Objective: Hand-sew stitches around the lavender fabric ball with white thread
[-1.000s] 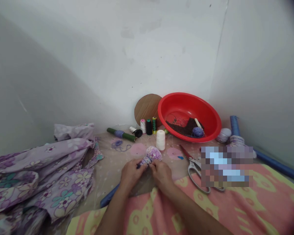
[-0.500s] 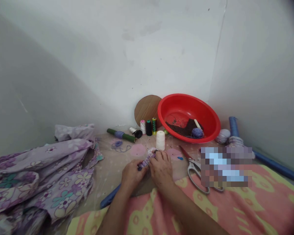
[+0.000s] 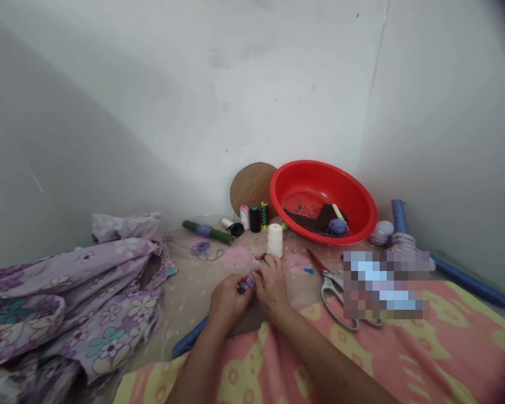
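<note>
Both my hands meet low in the middle of the view over a small purple-and-white patterned piece, which looks like bunched cloth. My left hand pinches its near left end, where a dark blue bit shows. My right hand is closed over the other end, the fingers bent and hiding most of it. A dark band sits on a right finger. Just beyond the right fingertips stands a white thread cone. Under my left forearm pokes out a blue rod.
Scissors lie right of my hands. Behind are thread spools, a cardboard disc and a tilted red basin holding a purple yarn ball. Flowered cloth is heaped left; a green tube lies behind. A pink-yellow cloth covers the front.
My right hand has drawn slightly left and closer to my left hand, its fingers curling more. Less of the patterned piece shows between them. My left hand stays nearly in place.
</note>
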Available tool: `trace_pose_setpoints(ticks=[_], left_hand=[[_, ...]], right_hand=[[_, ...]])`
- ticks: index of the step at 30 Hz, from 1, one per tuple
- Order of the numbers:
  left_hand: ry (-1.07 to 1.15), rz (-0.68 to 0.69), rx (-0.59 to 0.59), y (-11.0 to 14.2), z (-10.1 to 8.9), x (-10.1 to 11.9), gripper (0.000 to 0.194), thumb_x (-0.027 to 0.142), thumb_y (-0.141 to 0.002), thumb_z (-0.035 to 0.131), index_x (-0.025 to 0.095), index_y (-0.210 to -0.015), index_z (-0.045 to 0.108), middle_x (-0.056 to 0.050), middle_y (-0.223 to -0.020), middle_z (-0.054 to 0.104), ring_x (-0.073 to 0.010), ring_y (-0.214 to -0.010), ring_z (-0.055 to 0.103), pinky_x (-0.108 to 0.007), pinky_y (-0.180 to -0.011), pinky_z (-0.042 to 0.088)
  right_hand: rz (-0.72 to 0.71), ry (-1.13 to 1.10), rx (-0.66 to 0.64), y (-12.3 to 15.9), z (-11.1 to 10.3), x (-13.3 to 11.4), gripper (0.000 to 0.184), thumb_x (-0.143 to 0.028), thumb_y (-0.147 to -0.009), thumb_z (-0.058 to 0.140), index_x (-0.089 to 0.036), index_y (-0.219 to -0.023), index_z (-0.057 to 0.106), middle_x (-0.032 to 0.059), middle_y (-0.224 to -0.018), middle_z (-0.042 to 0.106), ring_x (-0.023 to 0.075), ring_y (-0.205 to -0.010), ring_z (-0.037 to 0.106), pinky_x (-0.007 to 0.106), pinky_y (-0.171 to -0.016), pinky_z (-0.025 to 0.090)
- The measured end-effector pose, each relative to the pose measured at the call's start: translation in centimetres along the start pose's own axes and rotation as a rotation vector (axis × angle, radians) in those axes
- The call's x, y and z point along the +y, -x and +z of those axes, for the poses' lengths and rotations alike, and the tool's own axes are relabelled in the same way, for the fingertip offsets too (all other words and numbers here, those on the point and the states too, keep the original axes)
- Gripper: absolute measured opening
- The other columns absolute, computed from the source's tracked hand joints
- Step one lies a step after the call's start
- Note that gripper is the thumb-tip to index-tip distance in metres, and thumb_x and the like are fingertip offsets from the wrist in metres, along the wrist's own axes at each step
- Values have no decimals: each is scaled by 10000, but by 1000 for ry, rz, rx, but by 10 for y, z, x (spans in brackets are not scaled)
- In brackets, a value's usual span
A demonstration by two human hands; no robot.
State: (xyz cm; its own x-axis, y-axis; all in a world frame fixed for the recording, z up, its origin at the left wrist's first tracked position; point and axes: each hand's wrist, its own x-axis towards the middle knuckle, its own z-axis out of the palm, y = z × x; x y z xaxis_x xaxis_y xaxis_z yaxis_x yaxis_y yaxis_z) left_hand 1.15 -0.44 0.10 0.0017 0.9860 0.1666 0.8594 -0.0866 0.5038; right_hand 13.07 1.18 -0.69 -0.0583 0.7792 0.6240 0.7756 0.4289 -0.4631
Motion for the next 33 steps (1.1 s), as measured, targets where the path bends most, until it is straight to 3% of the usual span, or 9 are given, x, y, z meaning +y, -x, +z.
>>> trace_pose_setpoints(ticks=[5,9,15,17,19,22,33], left_hand=[[-12,8,-17,0,0,0,322,396,-706,493,244,-972,595,-2,-986,618,-144,-872,546,-195,-704,361],[-26,16,-3,1,0,1,312,399,-711,484,255,-965,593,3,-966,622,-137,-846,550,-201,-686,359],[-5,39,0,-1,2,-4,363,420,-693,501,233,-989,598,-21,-980,619,-158,-875,545,-205,-692,358],[-3,58,-19,-3,1,-7,370,418,-706,484,242,-1014,588,-25,-1001,615,-163,-888,544,-203,-697,360],[-4,74,-37,-4,1,-8,360,410,-719,468,257,-1024,583,-21,-993,620,-163,-875,550,-202,-689,363],[-17,74,-50,-4,-2,-7,354,408,-728,453,268,-1027,581,-14,-987,625,-162,-860,555,-200,-673,365],[9,40,-68,-5,-6,-5,368,400,-716,465,255,-1034,580,-22,-993,624,-164,-858,550,-204,-676,363]], right_hand=[[-106,55,-60,-2,-7,3,97,-179,-725,498,-187,-685,586,57,-970,520,208,-996,361,399,-915,189],[-126,40,-69,-4,-7,3,97,-143,-715,487,-175,-683,573,66,-947,527,202,-965,384,394,-908,206],[66,-419,159,-15,-6,10,136,-238,-774,421,-176,-696,512,42,-836,537,161,-840,463,306,-751,355],[189,-657,128,-16,-7,13,155,-285,-796,385,-183,-716,468,8,-704,528,116,-616,479,242,-571,382],[295,-894,60,-15,-10,14,164,-324,-806,364,-195,-721,419,-36,-597,491,77,-426,390,198,-410,313],[328,-1090,33,-13,-17,12,165,-340,-789,402,-199,-704,396,-61,-541,457,58,-384,348,175,-359,258],[267,-1037,129,-9,-50,3,152,-284,-746,492,-160,-657,483,-44,-498,466,51,-420,388,177,-393,289]])
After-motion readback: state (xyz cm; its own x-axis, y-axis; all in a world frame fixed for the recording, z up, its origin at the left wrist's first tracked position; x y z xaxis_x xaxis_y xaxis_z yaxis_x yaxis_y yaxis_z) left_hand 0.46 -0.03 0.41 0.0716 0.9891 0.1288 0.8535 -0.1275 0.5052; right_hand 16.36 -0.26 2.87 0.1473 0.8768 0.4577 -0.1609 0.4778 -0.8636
